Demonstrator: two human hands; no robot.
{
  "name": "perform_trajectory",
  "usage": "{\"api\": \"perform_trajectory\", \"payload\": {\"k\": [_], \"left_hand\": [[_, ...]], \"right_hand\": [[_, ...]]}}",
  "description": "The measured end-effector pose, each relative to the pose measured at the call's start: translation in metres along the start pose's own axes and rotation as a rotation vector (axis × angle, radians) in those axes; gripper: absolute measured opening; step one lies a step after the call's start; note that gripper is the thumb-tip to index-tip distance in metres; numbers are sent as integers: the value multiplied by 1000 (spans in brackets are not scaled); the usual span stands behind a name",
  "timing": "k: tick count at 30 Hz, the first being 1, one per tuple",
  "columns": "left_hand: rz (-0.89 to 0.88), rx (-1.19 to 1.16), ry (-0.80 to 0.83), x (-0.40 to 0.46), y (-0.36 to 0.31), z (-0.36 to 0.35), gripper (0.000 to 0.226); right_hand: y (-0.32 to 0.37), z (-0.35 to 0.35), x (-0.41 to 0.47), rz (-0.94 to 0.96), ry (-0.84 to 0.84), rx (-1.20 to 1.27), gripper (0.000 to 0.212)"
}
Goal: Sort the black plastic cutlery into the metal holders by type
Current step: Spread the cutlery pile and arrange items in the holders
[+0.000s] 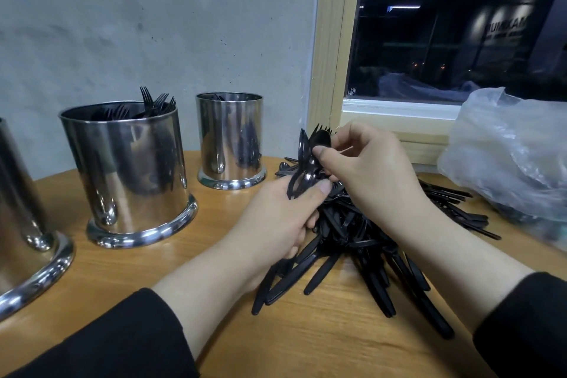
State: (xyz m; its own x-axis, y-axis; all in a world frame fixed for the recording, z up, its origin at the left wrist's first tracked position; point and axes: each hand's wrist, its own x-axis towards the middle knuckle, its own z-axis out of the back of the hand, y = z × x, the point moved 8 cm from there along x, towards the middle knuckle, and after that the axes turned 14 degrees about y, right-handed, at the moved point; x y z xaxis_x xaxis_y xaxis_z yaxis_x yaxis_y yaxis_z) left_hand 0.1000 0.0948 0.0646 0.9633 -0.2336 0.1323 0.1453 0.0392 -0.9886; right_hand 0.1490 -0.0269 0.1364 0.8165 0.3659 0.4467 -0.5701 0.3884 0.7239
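Nearest, a heap of black cutlery [352, 242] lies on the wooden surface [190, 242]. Above it, the left hand [276, 224] grips a bunch of spoons [302, 169], thumb pressed on them; the right hand [374, 169] pinches one spoon's bowl [320, 139]. Left stand three metal holders: one at the edge [27, 224], a middle holder [132, 175] with forks [153, 104], a far holder [230, 138]. A plastic bag [509, 156] sits right. Through the window [454, 24], lettering is too blurred to read.
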Motion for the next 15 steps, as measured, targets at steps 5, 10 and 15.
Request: {"api": "perform_trajectory", "payload": {"k": [5,10,15], "left_hand": [[38,78,-34,1,4,5,17],[23,-5,77,0,0,-4,48],[39,-56,145,-2,3,-4,30]], "right_hand": [[7,-4,-3,60,26,-17,21],[11,-2,-3,116,14,40,16],[4,-4,-1,70,120,210,17]]}}
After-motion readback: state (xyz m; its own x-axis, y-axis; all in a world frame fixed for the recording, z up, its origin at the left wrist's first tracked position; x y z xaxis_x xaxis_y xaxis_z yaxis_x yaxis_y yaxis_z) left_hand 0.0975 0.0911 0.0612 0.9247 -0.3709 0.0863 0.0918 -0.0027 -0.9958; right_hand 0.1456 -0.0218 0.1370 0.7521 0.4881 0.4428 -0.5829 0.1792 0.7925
